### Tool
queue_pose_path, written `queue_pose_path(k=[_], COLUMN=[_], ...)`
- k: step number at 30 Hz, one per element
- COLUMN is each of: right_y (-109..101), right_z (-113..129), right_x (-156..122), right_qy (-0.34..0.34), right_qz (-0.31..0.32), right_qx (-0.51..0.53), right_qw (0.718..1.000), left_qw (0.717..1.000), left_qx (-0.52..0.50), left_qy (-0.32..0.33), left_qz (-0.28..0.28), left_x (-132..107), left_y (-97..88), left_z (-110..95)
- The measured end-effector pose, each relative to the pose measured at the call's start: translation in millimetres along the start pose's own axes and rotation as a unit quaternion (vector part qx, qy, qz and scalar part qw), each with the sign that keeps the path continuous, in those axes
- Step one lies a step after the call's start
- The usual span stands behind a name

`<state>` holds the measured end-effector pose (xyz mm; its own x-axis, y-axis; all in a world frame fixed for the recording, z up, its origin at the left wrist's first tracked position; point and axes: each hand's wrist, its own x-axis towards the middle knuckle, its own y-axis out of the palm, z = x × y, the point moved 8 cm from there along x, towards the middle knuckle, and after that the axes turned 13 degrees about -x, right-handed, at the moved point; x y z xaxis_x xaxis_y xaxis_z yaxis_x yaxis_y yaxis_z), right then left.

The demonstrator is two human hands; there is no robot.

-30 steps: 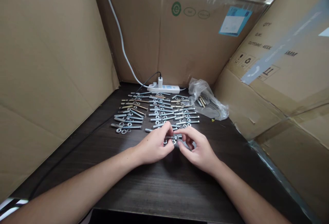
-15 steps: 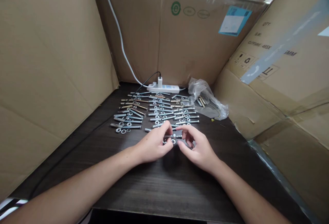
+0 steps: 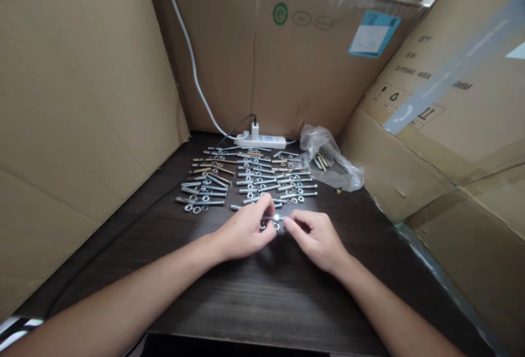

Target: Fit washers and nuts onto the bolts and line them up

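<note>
Fingers [image 3: 266, 204] of both hands closed on one silver bolt [image 3: 275, 218], held level just above the tabletop [image 3: 254, 297].

Dark wood-grain tabletop, hemmed in by plain brown cardboard on three sides: left box [image 3: 82, 100] slanting outward, back box [image 3: 262, 72] with a green round mark and a blue label [image 3: 374, 31], right box [image 3: 451, 127] leaning in, printed and taped. White power strip [image 3: 262, 140] at the foot of the back box, with a white cable [image 3: 192, 67] climbing up the cardboard. Crumpled clear plastic bag [image 3: 328, 160] just right of the strip, a few brass-coloured pieces inside.

Left hand [image 3: 246, 234] pinching the bolt near its middle, thumb below and forefinger on top, remaining digits curled under. Right hand [image 3: 318, 239] with thumb and forefinger pressed together at the bolt's right end, next to a small ring on the shank; nut or washer, cannot tell. Bolt between the two hands, just in front of the nearest laid-out row.

Two hands, one bolt in grip. One power strip, one bag. Loose bolts [image 3: 254, 176] laid flat in three columns, mostly silver, a few brass-toned at the far left; small rings [image 3: 197, 209] scattered beside them. Too crowded and small for an exact count.
</note>
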<state>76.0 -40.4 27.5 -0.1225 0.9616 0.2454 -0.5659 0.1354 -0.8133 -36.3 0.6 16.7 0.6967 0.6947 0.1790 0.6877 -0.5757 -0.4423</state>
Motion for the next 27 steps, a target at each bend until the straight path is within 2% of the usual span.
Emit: queue_pose_path(k=[6,11,19,24,27], right_y=[3,7,21,11,11], right_z=[4,6,5,5,7], right_x=[-1,0,-1,-2,-3], right_qy=[-0.026,-0.037,-0.037,-0.015,-0.024], right_qz=[-0.006,0.019,0.083,0.042,0.043], right_qx=[0.020,0.020,0.071,0.064,0.067], right_qw=[0.999,0.999,0.993,0.997,0.996], left_qw=[1.000,0.999,0.990,0.991,0.992], left_qx=[0.009,0.029,0.091,0.098,0.097], left_qy=[0.006,0.020,0.082,0.064,0.056], left_qz=[0.010,0.032,0.065,0.066,0.065], left_x=[-1,-3,-7,-6,-6], left_y=[1.4,4.8,12.9,11.0,10.8], left_z=[-3,-12,-26,-23,-22])
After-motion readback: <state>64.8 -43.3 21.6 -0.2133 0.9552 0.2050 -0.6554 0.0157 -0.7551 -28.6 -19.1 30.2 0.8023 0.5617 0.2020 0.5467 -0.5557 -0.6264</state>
